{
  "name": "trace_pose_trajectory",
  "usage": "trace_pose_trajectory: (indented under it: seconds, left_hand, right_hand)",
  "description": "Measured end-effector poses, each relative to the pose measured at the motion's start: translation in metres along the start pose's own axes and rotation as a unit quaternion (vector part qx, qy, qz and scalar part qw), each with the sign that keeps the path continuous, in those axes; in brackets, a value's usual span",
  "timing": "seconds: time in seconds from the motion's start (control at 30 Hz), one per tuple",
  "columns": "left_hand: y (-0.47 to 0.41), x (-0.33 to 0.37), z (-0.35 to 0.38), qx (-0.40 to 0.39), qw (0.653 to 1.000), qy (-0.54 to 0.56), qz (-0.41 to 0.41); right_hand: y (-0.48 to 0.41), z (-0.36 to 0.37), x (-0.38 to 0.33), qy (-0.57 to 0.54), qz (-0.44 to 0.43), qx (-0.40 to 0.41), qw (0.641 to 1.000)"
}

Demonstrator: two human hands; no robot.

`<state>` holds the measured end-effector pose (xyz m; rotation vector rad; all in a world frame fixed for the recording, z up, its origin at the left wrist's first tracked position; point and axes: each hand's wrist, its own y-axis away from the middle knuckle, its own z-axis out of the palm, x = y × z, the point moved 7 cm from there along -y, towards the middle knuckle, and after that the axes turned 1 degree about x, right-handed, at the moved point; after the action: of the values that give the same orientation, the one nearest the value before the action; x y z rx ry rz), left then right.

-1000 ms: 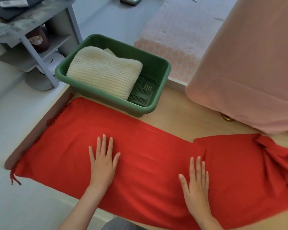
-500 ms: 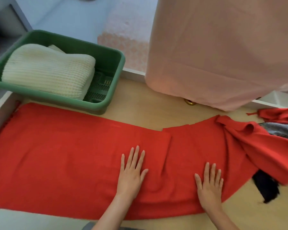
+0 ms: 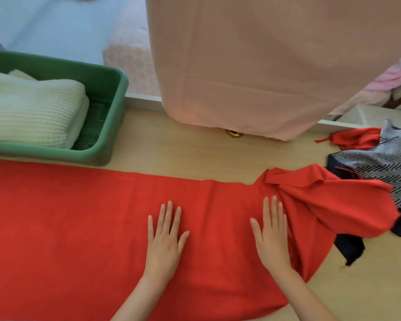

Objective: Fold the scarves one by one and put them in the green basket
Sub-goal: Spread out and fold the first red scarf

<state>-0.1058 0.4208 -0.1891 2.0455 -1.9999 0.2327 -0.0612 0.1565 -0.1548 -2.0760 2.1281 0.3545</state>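
Fingers (image 3: 169, 214) of the left hand (image 3: 164, 242) and right hand (image 3: 273, 242) lie straight and flat on the red scarf (image 3: 79, 228), holding nothing. Folding now would likely trap creases from its bunched right end, or drag along the patterned scarf (image 3: 380, 177) beneath it. The red scarf spans the lower frame on the worktop (image 3: 183, 158), smooth at left and centre

Left hand (image 3: 164, 242), right hand (image 3: 272, 237) — both bare
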Motion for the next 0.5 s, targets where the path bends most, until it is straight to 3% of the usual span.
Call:
trace_pose_trajectory:
  seconds: [0.13, 0.2, 0.4, 0.5]
  left_hand:
    - [-0.013, 0.034, 0.005, -0.001, 1.000, -0.001, 0.022]
    - [-0.017, 0.038, 0.014, -0.011, 1.000, -0.011, 0.007]
    - [-0.022, 0.041, 0.027, -0.009, 0.999, -0.044, -0.004]
    - [-0.023, 0.050, 0.024, 0.008, 0.999, -0.033, -0.020]
  right_hand:
    - [-0.053, 0.022, -0.011, 0.076, -0.075, -0.067, 0.992]
    - [-0.066, 0.030, 0.001, 0.103, -0.073, -0.092, 0.988]
    - [-0.068, 0.024, 0.016, 0.084, -0.058, -0.093, 0.990]
    - [-0.050, -0.003, 0.014, 0.047, -0.102, -0.029, 0.993]
